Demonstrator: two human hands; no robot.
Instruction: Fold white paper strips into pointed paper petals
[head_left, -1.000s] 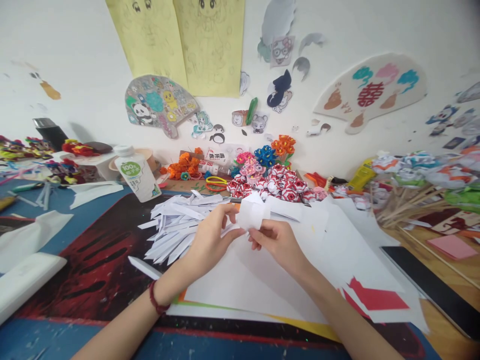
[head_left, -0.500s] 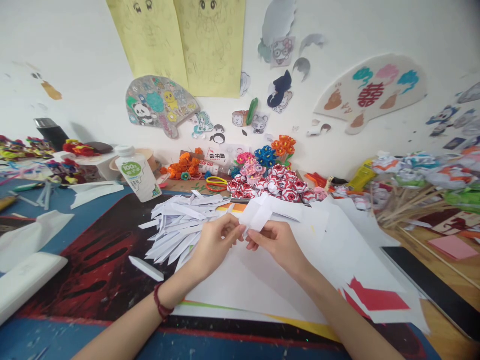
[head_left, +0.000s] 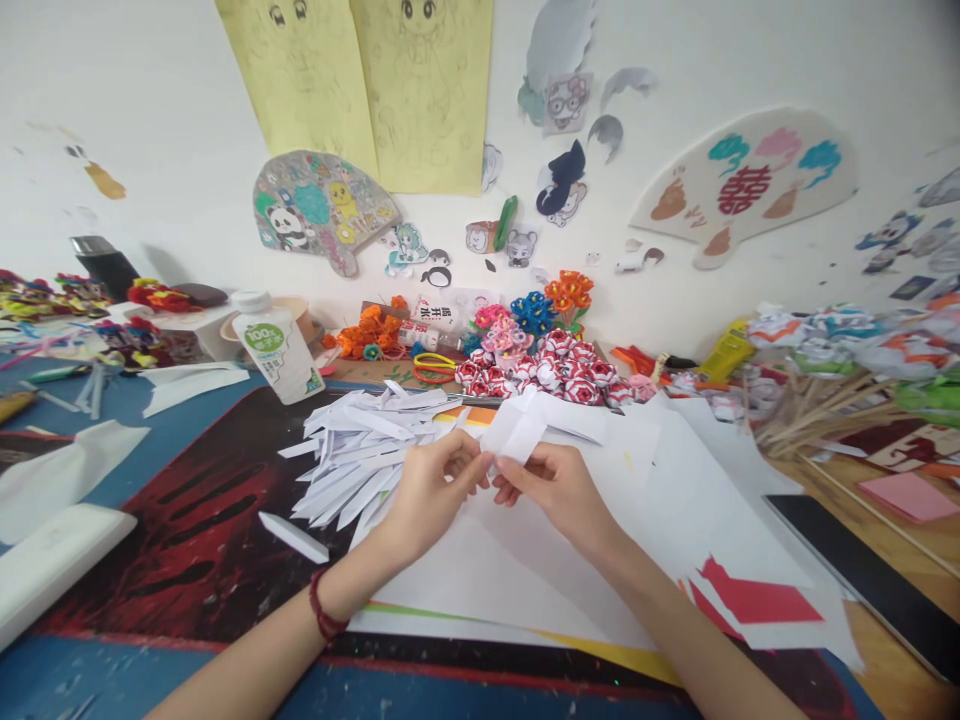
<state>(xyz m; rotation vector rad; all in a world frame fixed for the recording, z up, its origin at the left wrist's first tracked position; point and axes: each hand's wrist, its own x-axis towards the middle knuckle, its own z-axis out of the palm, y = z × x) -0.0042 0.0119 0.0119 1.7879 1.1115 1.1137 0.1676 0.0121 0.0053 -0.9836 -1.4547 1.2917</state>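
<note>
My left hand (head_left: 433, 490) and my right hand (head_left: 559, 488) meet over the middle of the table and pinch the near end of a small folded white paper strip (head_left: 516, 430), which points up and away from me. A red cord bracelet circles my left wrist. Just left of my hands lies a heap of folded white paper strips (head_left: 352, 450). Large white paper sheets (head_left: 600, 540) lie under and to the right of my hands.
A white drink bottle (head_left: 274, 345) stands at the back left. Red-and-white paper roses (head_left: 547, 372) and coloured paper flowers sit behind the sheets. Red paper scraps (head_left: 757, 600), a dark flat slab (head_left: 870, 575) and wooden sticks (head_left: 810, 410) lie at the right. One loose folded strip (head_left: 292, 537) rests on the dark mat.
The paper piece has been folded narrower and lowered slightly; my fingers have drawn closer together at its near end.
</note>
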